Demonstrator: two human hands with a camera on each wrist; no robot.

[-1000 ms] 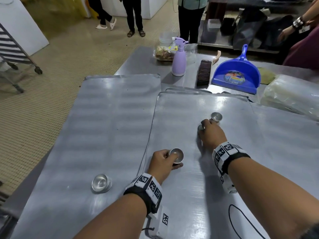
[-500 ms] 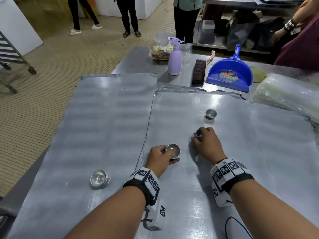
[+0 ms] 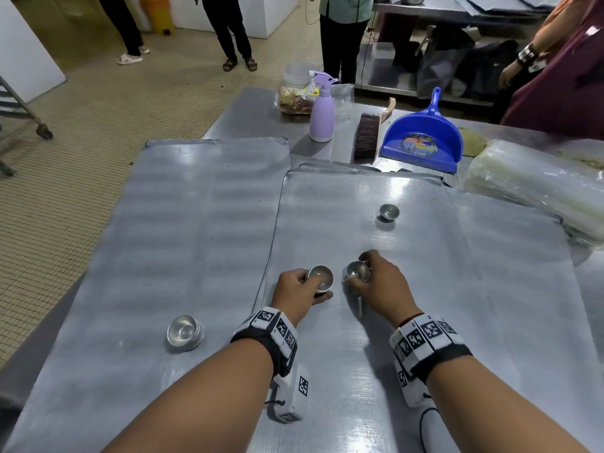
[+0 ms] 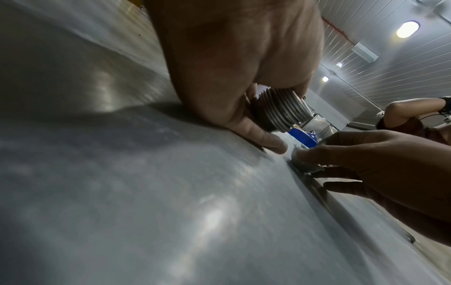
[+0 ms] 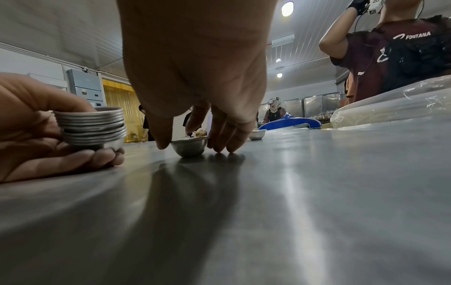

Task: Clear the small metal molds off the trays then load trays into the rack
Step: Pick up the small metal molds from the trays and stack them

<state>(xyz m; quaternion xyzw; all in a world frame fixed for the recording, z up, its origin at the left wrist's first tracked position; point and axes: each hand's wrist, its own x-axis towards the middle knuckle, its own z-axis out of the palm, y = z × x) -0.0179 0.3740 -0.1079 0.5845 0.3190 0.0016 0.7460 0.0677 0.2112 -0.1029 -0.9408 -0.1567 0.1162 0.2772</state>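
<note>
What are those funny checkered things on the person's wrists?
Both arms are bare, with no sleeves or gloves. Each wrist wears a black band carrying white blocks printed with black square code markers. A white marked box hangs under the left wrist, and a thin black cable loops by the right.
</note>
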